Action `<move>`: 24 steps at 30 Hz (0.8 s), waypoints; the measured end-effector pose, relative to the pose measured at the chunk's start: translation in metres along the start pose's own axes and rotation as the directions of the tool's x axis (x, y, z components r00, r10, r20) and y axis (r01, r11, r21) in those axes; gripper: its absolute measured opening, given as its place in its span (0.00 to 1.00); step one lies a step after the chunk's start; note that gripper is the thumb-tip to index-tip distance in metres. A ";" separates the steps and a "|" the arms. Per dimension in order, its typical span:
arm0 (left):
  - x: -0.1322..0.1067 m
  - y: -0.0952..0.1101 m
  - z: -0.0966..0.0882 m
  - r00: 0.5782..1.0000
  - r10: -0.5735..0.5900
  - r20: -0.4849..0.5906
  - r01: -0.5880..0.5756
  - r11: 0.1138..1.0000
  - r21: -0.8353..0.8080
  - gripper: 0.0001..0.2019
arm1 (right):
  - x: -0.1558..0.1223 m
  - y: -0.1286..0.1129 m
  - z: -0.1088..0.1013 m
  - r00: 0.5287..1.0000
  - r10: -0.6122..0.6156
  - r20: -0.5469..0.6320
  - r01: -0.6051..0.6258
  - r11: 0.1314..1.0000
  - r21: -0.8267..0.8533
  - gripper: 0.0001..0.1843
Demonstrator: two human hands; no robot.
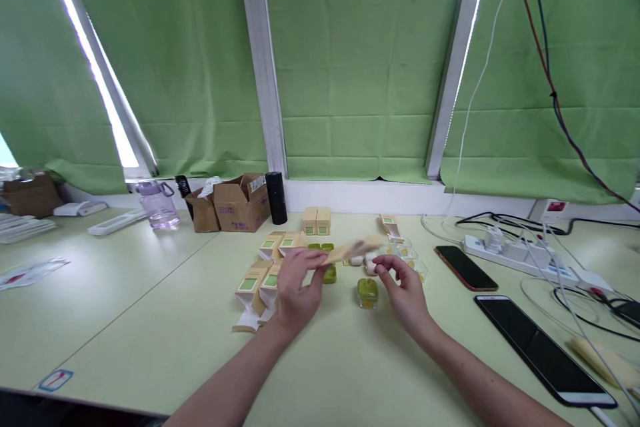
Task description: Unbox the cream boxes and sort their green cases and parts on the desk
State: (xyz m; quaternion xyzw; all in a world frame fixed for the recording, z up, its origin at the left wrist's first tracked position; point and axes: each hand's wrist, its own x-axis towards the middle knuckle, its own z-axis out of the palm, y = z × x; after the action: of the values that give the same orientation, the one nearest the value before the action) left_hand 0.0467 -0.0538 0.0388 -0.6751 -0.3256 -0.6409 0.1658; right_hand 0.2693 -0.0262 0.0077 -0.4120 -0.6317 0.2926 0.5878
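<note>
Left hand (300, 290) is clamped on one end of a flat tan cardboard carton (346, 251), kinda blurry, which juts from the fingertips toward the right hand (407, 295). That one's thumb and finger are near small whitish rounded pieces (371, 265); can't tell if it's gripping anything. Green-lidded clear square jar (367, 292) sits between the hands, tan cardboard boxes with green labels (253, 280) further left.
</note>
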 end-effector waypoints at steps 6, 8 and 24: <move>-0.006 -0.009 0.015 0.693 -0.709 0.127 0.706 0.634 -0.315 0.18 | -0.011 -0.015 0.002 0.844 -0.520 0.128 0.533 0.792 -0.299 0.09; -0.005 -0.010 0.018 0.595 -0.777 0.203 0.783 0.504 -0.365 0.22 | -0.012 -0.018 0.005 0.762 -0.620 0.186 0.641 0.684 -0.348 0.12; -0.002 -0.002 0.028 0.454 -0.851 0.265 0.864 0.347 -0.365 0.24 | 0.022 -0.032 0.014 0.927 0.250 0.279 -0.288 0.952 0.102 0.21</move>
State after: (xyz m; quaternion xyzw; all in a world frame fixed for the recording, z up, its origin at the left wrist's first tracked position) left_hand 0.0672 -0.0351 0.0328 -0.4313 -0.4738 -0.6784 -0.3596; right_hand 0.2505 -0.0213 0.0444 -0.4097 -0.6191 0.4666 0.4807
